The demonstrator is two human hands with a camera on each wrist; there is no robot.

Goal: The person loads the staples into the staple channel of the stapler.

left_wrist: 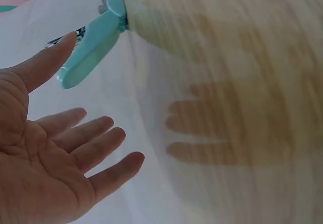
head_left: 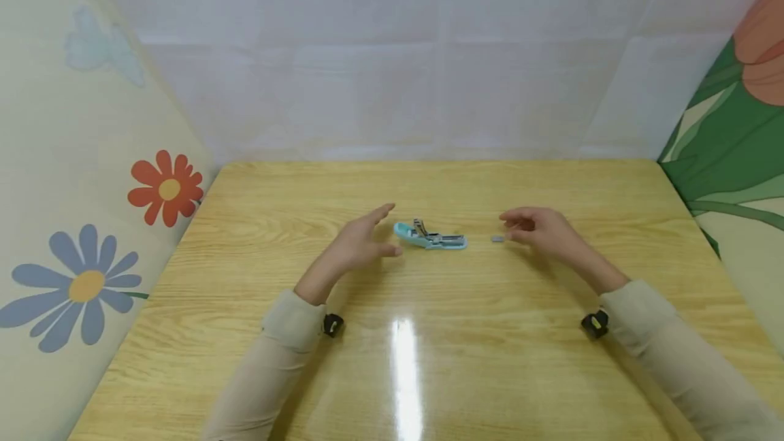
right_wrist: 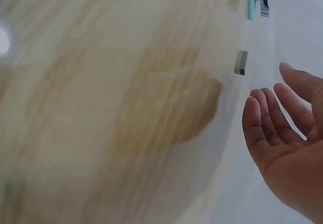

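Observation:
A light-blue stapler point(head_left: 431, 239) lies opened up on the wooden table, its top cover tilted back to the left and a metal part standing up. To its right is a small grey strip of staples point(head_left: 497, 239). My left hand point(head_left: 357, 243) hovers just left of the stapler, thumb and fingers spread apart, holding nothing. In the left wrist view the thumb overlaps the stapler's cover point(left_wrist: 93, 52). My right hand point(head_left: 545, 231) is beside the staple strip point(right_wrist: 240, 62), its fingers loosely bent and apart from the strip in the right wrist view.
The wooden table point(head_left: 478, 346) reaches back to a white sheet point(head_left: 367, 87). Flower-printed panels point(head_left: 79, 189) stand along the left and right sides. A bright light reflection lies on the tabletop between the forearms.

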